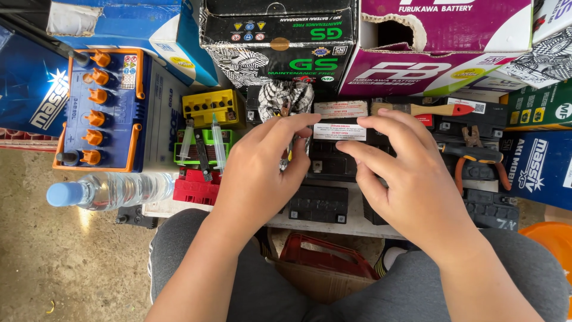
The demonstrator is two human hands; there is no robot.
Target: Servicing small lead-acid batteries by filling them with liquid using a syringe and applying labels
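Left hand, right hand, each grip pinching white label strip ends, black battery beneath

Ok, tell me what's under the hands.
Both hands cover a small black battery bearing a white label. The battery's middle is hidden beneath the fingers.

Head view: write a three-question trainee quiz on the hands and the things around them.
1. True or false: both hands touch the white rectangular label on the small black battery.
2. What colour are the caps on the blue battery?
3. The clear plastic water bottle lies: A) upright B) on its side C) in a box.

Key: 1 true; 2 orange; 3 B.
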